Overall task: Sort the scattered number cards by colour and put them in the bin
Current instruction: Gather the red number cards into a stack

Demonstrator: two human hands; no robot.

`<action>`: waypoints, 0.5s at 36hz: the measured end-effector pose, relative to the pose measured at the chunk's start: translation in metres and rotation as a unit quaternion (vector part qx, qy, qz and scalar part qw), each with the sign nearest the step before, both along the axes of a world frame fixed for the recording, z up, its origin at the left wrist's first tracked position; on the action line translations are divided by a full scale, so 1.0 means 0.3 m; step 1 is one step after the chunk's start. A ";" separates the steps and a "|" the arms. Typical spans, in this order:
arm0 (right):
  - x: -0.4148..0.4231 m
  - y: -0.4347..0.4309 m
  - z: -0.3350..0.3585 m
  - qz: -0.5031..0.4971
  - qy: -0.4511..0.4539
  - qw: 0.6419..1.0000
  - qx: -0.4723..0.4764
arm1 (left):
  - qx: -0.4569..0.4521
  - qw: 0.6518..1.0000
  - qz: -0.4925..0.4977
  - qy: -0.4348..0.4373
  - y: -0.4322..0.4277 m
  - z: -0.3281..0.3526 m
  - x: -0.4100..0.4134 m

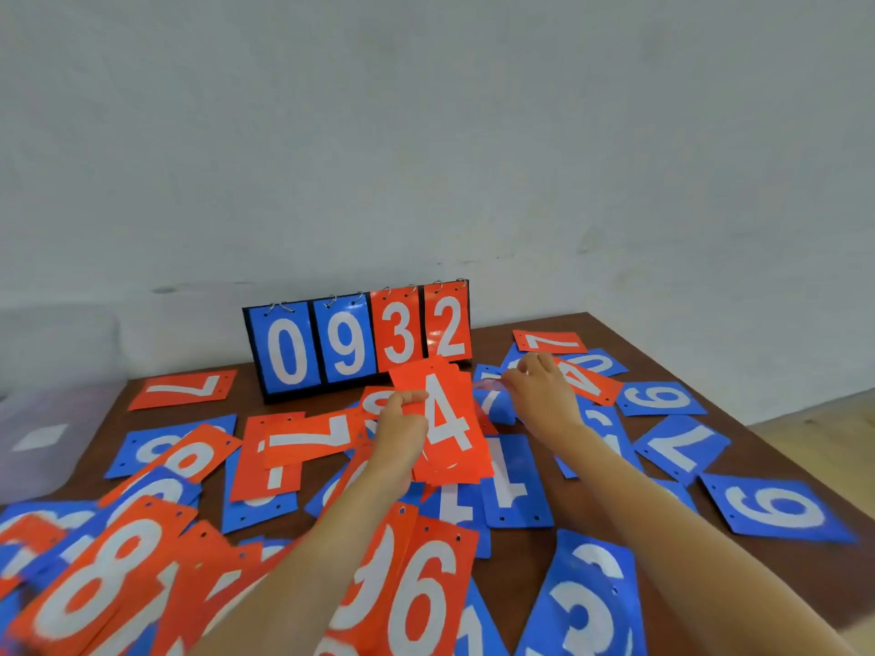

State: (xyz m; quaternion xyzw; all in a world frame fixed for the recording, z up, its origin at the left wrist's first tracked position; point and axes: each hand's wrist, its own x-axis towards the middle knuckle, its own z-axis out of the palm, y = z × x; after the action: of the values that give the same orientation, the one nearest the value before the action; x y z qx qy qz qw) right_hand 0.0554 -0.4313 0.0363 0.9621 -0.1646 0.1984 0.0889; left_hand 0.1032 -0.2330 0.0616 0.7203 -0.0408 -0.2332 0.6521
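Red and blue number cards lie scattered over a brown table [757,447]. My left hand [400,426] grips a stack of red cards [445,423] with a white 4 on top, held above the table's middle. My right hand [540,395] reaches over the cards at the back right, fingers curled down beside a red card showing 4 [589,381]; whether it holds anything is unclear. A clear plastic bin [42,437] sits at the table's left edge.
A black flip scoreboard [360,340] reading 0 9 3 2 stands at the back centre before a white wall. Red cards [184,388] lie mostly left and near, blue cards [781,506] mostly right. The table's right edge drops to a wooden floor [824,442].
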 end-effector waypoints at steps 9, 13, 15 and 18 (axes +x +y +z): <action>-0.346 0.262 0.096 0.004 -0.097 0.958 0.269 | -0.007 0.998 0.057 -0.006 0.272 0.023 -0.132; -0.444 0.329 0.092 0.007 -0.087 0.902 0.422 | -0.002 0.998 0.055 -0.001 0.351 0.028 -0.192; -0.483 0.364 0.093 0.009 -0.100 0.842 0.529 | -0.003 0.999 0.050 0.001 0.371 0.023 -0.221; -0.532 0.417 0.101 0.026 -0.152 0.720 0.676 | 0.002 0.999 0.043 -0.001 0.386 0.022 -0.266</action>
State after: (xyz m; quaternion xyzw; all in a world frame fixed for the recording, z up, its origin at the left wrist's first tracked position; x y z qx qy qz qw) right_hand -0.1042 -0.3061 0.0665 0.7274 -0.2409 0.1805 -0.6167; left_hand 0.0233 -0.1174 0.0680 0.7226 -0.0102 -0.2045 0.6603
